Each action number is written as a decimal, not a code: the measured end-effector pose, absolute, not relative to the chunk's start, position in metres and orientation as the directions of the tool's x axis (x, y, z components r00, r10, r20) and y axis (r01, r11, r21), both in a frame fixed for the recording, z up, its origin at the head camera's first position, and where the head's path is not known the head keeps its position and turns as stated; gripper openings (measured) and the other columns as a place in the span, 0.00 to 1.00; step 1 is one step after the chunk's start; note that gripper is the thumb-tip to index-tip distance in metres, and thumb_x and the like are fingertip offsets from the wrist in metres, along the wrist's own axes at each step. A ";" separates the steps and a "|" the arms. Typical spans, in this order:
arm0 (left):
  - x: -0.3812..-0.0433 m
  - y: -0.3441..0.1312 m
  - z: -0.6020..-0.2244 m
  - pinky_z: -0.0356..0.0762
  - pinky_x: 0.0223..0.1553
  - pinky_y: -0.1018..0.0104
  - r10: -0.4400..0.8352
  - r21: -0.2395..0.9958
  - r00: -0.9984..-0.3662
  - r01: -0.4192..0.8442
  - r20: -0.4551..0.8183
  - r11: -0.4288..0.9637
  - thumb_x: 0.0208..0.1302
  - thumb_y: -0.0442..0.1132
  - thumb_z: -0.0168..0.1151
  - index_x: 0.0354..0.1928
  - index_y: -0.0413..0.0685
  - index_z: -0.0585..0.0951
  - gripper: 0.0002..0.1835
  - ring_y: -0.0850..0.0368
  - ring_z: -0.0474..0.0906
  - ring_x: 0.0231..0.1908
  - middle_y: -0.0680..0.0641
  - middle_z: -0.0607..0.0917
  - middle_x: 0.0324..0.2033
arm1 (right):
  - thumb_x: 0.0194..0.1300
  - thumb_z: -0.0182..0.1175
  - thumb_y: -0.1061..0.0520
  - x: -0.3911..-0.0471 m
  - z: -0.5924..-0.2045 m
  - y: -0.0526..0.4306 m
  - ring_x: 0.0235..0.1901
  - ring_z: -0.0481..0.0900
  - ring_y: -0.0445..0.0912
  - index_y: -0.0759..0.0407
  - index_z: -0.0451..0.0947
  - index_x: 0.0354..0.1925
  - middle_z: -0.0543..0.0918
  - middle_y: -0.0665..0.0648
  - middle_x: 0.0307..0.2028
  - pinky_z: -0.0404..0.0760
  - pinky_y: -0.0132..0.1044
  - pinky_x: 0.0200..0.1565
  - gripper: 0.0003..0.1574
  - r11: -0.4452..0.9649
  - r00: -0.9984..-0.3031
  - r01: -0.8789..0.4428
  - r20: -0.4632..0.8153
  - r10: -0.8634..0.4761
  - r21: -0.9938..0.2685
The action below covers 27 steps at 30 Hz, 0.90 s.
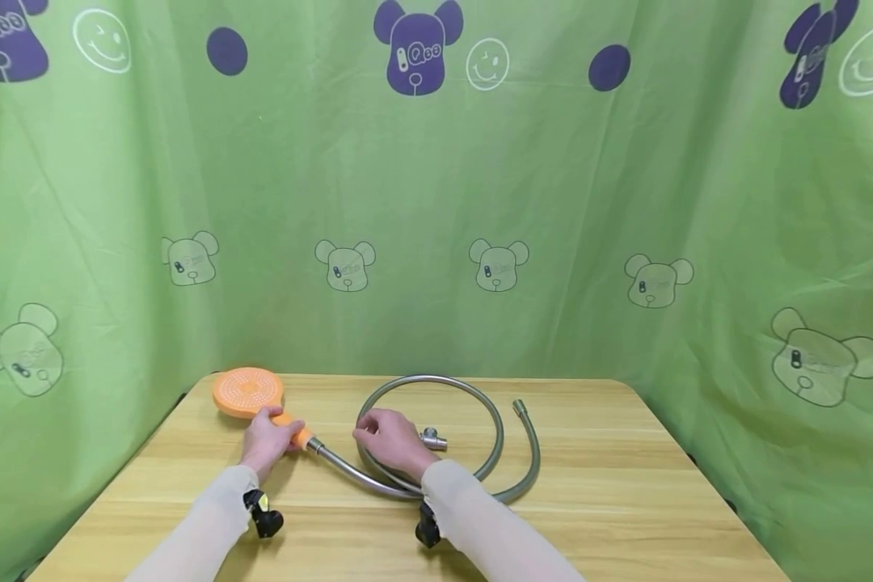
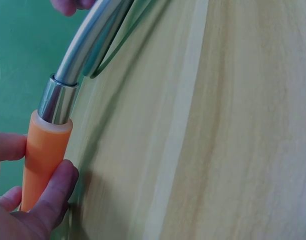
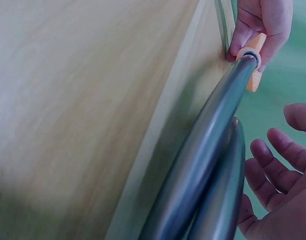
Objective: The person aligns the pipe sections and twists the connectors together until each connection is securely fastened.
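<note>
An orange shower head [image 1: 249, 391] lies at the table's far left, spray face up. My left hand [image 1: 267, 440] grips its orange handle [image 2: 43, 155], thumb and fingers on opposite sides. A metal collar [image 2: 58, 100] joins the handle to a grey shower hose [image 1: 364, 478], which loops across the table. Over the left side of that loop is my right hand [image 1: 393, 440], its fingers loosely bent and apart from the hose in the right wrist view, holding nothing. Inside the loop, just right of this hand, sits a small chrome valve [image 1: 433, 439], partly hidden.
The hose's free end [image 1: 520, 406] points toward the back, right of the loop. All of this rests on a wooden table [image 1: 611, 485]. Green curtain [image 1: 553, 202] with printed bears hangs behind and on both sides, close to the table's back edge.
</note>
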<state>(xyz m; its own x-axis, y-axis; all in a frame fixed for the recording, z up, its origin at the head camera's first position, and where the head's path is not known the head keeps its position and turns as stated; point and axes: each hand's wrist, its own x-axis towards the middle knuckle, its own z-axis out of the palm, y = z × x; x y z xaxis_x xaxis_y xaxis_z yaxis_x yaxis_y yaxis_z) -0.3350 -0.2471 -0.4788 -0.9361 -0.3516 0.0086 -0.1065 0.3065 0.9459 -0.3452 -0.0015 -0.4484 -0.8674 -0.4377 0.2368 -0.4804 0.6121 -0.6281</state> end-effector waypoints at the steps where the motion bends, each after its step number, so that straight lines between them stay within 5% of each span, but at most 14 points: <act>1: -0.336 -0.247 -0.478 0.86 0.30 0.65 -0.349 0.945 -0.937 -0.108 0.007 0.310 0.63 0.35 0.67 0.69 0.30 0.62 0.36 0.59 0.82 0.24 0.26 0.76 0.51 | 0.69 0.62 0.48 -0.345 -0.449 -0.001 0.33 0.75 0.37 0.50 0.84 0.43 0.81 0.44 0.33 0.76 0.33 0.38 0.10 0.612 -0.869 -0.478 0.236 -0.436 -0.630; 27: -0.334 -0.254 -0.475 0.87 0.34 0.63 -0.309 0.905 -0.951 -0.159 -0.032 0.394 0.58 0.41 0.72 0.66 0.31 0.68 0.37 0.58 0.84 0.27 0.28 0.79 0.52 | 0.68 0.62 0.46 -0.347 -0.452 0.008 0.35 0.77 0.37 0.45 0.84 0.39 0.82 0.41 0.33 0.78 0.35 0.41 0.08 0.625 -0.878 -0.461 0.222 -0.424 -0.630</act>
